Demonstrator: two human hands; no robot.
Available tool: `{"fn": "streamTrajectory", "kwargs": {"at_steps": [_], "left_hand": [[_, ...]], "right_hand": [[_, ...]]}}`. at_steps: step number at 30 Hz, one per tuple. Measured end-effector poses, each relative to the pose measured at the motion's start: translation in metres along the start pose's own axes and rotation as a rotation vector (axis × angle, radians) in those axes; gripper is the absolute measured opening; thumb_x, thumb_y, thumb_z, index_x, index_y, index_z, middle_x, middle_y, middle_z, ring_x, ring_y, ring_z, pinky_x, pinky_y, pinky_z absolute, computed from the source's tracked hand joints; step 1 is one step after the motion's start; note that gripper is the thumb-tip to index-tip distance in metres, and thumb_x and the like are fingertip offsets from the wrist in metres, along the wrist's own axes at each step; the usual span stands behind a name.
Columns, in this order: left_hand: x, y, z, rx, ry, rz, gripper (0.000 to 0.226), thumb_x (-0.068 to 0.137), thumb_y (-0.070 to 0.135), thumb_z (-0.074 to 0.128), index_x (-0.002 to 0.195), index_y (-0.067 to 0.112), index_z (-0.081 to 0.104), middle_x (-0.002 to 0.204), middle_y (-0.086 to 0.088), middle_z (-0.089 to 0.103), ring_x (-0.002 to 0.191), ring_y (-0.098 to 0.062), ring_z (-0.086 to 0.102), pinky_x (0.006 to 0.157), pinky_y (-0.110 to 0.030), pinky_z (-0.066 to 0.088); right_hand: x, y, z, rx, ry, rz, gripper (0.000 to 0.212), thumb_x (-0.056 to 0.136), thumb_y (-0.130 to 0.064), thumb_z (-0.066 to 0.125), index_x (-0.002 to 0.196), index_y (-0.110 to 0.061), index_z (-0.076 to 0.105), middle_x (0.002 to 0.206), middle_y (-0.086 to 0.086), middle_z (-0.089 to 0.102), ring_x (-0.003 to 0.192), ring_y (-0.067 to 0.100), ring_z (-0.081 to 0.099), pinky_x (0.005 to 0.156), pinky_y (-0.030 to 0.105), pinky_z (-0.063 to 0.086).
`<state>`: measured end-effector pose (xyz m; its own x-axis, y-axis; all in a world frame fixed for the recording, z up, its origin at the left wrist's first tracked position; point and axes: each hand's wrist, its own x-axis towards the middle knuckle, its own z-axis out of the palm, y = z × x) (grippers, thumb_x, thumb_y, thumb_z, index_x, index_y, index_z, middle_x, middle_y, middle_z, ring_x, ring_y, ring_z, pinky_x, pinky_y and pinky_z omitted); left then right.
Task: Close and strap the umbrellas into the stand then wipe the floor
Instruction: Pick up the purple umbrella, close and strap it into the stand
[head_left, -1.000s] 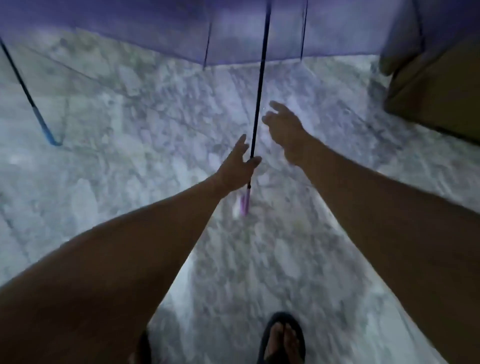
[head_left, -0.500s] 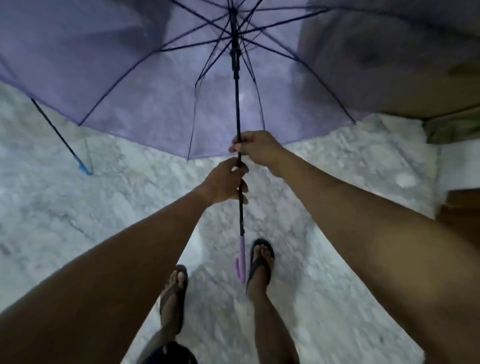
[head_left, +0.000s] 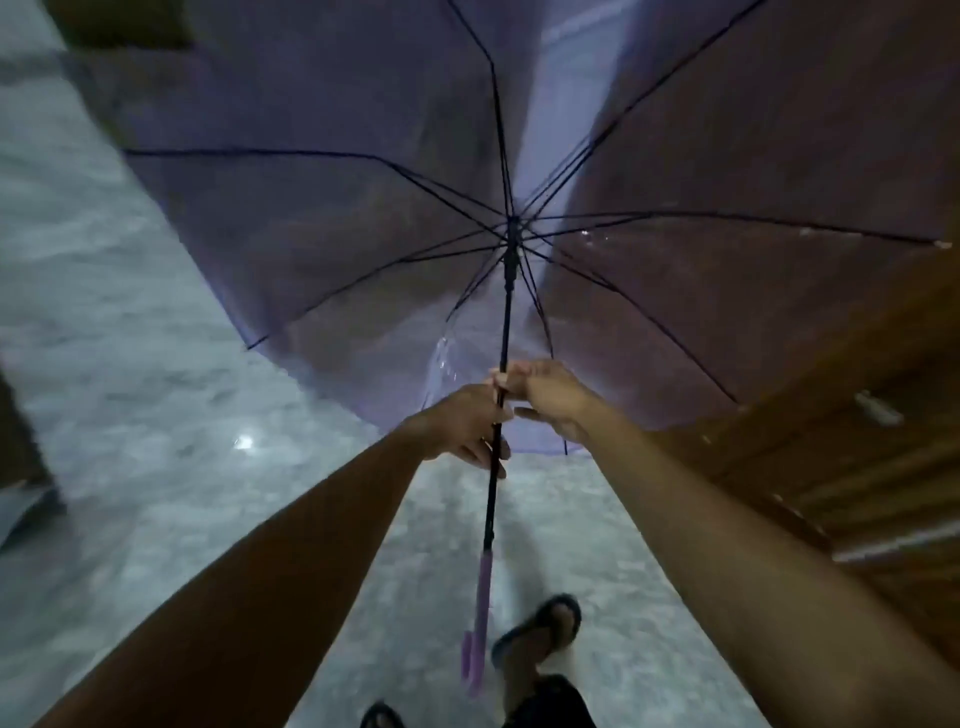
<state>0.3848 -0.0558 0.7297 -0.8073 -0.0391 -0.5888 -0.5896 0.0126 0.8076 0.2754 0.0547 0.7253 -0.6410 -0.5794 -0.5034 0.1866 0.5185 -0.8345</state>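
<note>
An open purple see-through umbrella (head_left: 337, 208) fills the upper middle of the view, its black ribs spread from the hub. Its black shaft (head_left: 505, 322) runs down to a purple hooked handle (head_left: 480, 629) hanging above the floor. My left hand (head_left: 462, 426) grips the shaft from the left. Just above it, my right hand (head_left: 545, 395) pinches the same shaft with curled fingers. The canopy is tilted away from me. No stand is in view.
Grey marbled floor (head_left: 130, 415) spreads left and below. A brown wooden door or panel (head_left: 857, 467) stands on the right, close to the canopy edge. My feet in dark sandals (head_left: 545, 629) are at the bottom. A dark object (head_left: 21, 493) sits at the left edge.
My hands went from reaching for the shaft to gripping it. The umbrella has been lifted and swung right toward the wooden panel, and the view has turned with it.
</note>
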Motion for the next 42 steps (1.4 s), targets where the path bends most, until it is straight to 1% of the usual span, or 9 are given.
{"fn": "streamTrajectory", "kwargs": {"at_steps": [4,8,12,18,22,25,31,38,42], "left_hand": [[0.009,0.092,0.115,0.340,-0.110,0.141,0.016,0.105,0.015,0.041,0.117,0.011,0.051,0.075,-0.016,0.065,0.048,-0.022,0.064,0.043,-0.024,0.050],[0.018,0.156,0.249,0.561,-0.184,0.375,0.019,0.105,0.015,0.041,0.093,0.012,0.056,0.057,-0.007,0.058,0.041,-0.016,0.054,0.045,-0.028,0.050],[0.016,0.191,0.397,0.586,-0.268,0.560,0.023,0.105,0.015,0.043,0.084,0.019,0.052,0.046,-0.002,0.046,0.029,-0.010,0.039,0.034,-0.017,0.028],[0.006,0.215,0.599,0.583,-0.456,0.641,0.038,0.106,0.018,0.042,0.068,0.018,0.046,0.043,0.004,0.046,0.043,-0.018,0.040,0.046,-0.027,0.032],[-0.026,0.228,0.712,0.452,-0.537,0.574,0.058,0.107,0.036,0.036,0.056,0.013,0.048,0.034,0.002,0.046,0.030,-0.014,0.043,0.040,-0.021,0.036],[-0.048,0.231,0.771,0.341,-0.573,0.499,0.061,0.108,0.039,0.034,0.055,0.012,0.046,0.034,-0.003,0.044,0.027,-0.018,0.040,0.043,-0.024,0.036],[-0.075,0.229,0.840,0.376,-0.634,0.492,0.034,0.106,0.028,0.041,0.077,0.015,0.054,0.052,-0.007,0.047,0.038,-0.019,0.043,0.035,-0.019,0.035],[-0.057,0.261,0.883,0.418,-0.793,0.534,0.033,0.104,0.016,0.038,0.074,0.013,0.052,0.053,-0.008,0.041,0.035,-0.018,0.035,0.042,-0.021,0.034],[-0.033,0.291,0.911,0.409,-0.773,0.579,0.031,0.102,0.022,0.040,0.072,0.016,0.047,0.054,-0.004,0.038,0.045,-0.020,0.033,0.046,-0.025,0.031]], "right_hand": [[-0.100,0.017,-0.121,0.222,0.290,-0.035,0.010,0.100,-0.014,0.062,0.094,-0.016,0.069,0.098,-0.001,0.073,0.091,0.010,0.067,0.093,0.033,0.048],[-0.204,0.052,-0.227,0.372,0.596,-0.099,0.013,0.099,-0.009,0.061,0.104,-0.009,0.072,0.104,0.006,0.072,0.091,0.015,0.067,0.075,0.027,0.046],[-0.316,0.107,-0.323,0.441,0.859,-0.128,0.025,0.095,-0.010,0.066,0.072,-0.019,0.063,0.088,0.007,0.070,0.082,0.015,0.066,0.068,0.026,0.045],[-0.468,0.187,-0.438,0.413,1.098,-0.087,0.017,0.091,-0.017,0.073,0.074,-0.017,0.070,0.094,0.010,0.077,0.086,0.017,0.071,0.069,0.025,0.049],[-0.547,0.218,-0.490,0.470,1.233,-0.126,0.012,0.091,-0.010,0.067,0.098,-0.005,0.076,0.098,0.013,0.076,0.091,0.021,0.071,0.075,0.027,0.049],[-0.585,0.236,-0.512,0.496,1.323,-0.156,0.021,0.090,-0.014,0.067,0.101,0.003,0.072,0.097,0.017,0.073,0.091,0.030,0.069,0.082,0.035,0.051],[-0.637,0.257,-0.539,0.615,1.483,-0.183,0.026,0.092,-0.011,0.070,0.117,-0.003,0.068,0.105,0.016,0.072,0.080,0.018,0.064,0.065,0.021,0.052],[-0.653,0.269,-0.584,0.603,1.494,-0.134,0.031,0.095,-0.014,0.067,0.123,-0.002,0.067,0.104,0.005,0.076,0.077,0.015,0.066,0.060,0.019,0.054],[-0.652,0.264,-0.624,0.525,1.502,-0.120,0.027,0.099,-0.022,0.062,0.123,-0.011,0.067,0.116,-0.002,0.076,0.092,0.018,0.067,0.076,0.027,0.055]]}}
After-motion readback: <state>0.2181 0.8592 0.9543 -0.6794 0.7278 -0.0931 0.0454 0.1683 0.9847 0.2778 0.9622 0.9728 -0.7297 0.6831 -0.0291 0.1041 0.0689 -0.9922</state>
